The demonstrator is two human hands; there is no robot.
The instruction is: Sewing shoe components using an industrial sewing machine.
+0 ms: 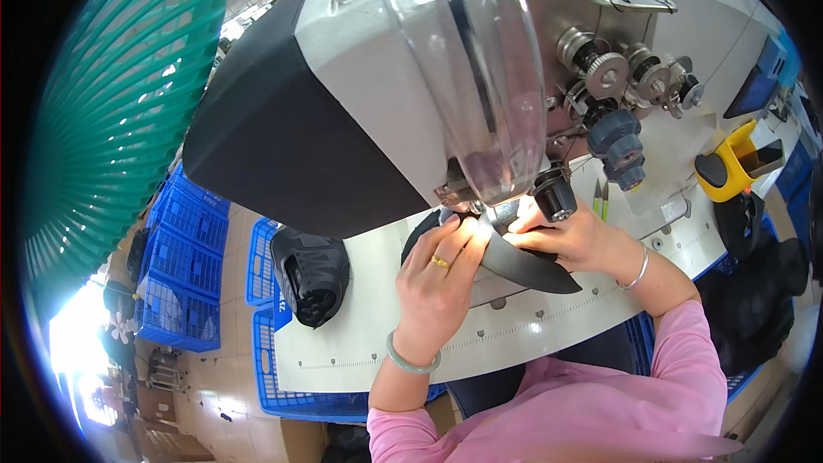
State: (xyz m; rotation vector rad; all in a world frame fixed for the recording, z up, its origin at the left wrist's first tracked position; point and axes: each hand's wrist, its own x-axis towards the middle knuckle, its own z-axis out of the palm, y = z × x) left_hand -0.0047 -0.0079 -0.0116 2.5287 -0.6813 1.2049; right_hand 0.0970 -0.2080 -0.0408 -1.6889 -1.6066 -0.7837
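Before you, a black curved strip (533, 267) lies between your hands (435, 281), under the white sewing-machine head (364, 69). A black low shoe (333, 267) sits left of them on the white flat table (343, 356); stacked blue plastic crates (182, 296) stand farther left.

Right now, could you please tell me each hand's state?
Left hand: touching the black piece; grip cannot be told.
Right hand: holding the black piece.

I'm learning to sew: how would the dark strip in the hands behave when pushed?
The dark strip probably bends easily, as it looks thin and curved. It may be springy rather than limp: its pointed end juts out uncrumpled. Its smooth-looking face might slide readily.
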